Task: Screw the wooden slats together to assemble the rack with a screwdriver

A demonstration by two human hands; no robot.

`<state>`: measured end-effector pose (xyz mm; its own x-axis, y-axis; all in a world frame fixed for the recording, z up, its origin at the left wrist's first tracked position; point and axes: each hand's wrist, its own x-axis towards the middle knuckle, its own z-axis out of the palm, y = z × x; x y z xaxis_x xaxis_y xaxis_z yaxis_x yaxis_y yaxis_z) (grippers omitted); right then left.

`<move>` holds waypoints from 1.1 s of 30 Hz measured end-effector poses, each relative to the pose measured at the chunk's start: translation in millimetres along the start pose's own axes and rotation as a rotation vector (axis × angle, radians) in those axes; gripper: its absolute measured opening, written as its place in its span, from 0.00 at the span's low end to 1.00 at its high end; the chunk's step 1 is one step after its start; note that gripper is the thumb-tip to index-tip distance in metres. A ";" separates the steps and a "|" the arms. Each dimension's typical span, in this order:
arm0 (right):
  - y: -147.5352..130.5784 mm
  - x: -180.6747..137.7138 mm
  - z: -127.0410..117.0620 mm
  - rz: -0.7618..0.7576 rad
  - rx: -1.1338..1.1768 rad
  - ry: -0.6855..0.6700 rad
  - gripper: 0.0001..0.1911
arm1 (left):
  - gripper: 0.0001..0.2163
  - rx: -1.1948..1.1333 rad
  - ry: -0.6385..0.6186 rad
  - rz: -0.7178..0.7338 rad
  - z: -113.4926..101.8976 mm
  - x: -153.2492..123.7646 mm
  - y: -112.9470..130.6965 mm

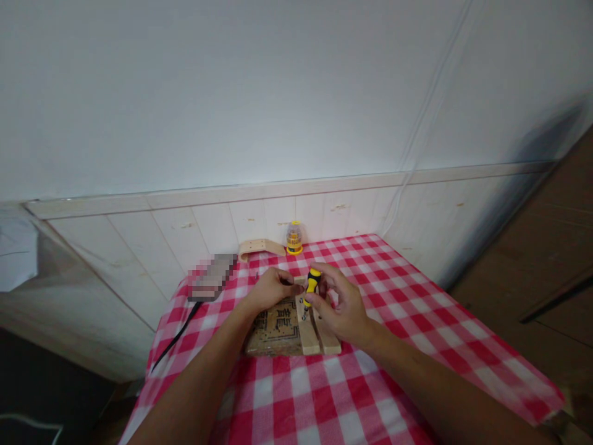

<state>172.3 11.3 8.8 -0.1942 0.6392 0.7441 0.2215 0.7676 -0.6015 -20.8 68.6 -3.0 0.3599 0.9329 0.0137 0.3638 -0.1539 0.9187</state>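
Note:
My right hand [343, 303] grips a yellow and black screwdriver [312, 285] by its handle, fingers closed round it, tip pointing down. The tip is over a pale wooden piece [309, 339], by a small dark fitting on it. A second wooden strip [330, 340] lies just to its right. My left hand [273, 289] is closed at the far end of the wood, thumb and fingers pinched together; what they hold, if anything, I cannot make out. Partly beneath the wood lies a flat brown package [273, 330] with dark printed characters.
A red and white checked cloth [370, 395] covers the table. Near the wall stand a clear and yellow bit container [294, 238] and a curved wooden piece [262, 247]. A blurred-out flat object [214, 278] with a black cable [178, 337] lies at the left edge.

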 end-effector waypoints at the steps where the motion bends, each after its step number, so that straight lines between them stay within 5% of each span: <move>1: 1.0 0.0 0.8 -0.001 -0.009 0.011 0.25 | 0.13 0.000 -0.002 0.001 -0.1 0.4 -0.8; 28: 2.1 1.2 5.2 0.100 0.065 0.076 0.25 | 0.13 0.000 -0.012 -0.005 0.1 3.3 -5.6; 33: 6.3 6.8 3.6 0.134 0.011 0.251 0.24 | 0.15 0.035 0.010 -0.030 0.9 3.3 -7.7</move>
<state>168.9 20.6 9.0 0.0794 0.7038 0.7059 0.2190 0.6785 -0.7012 -21.7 72.6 -10.4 0.3400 0.9404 -0.0100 0.4044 -0.1365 0.9044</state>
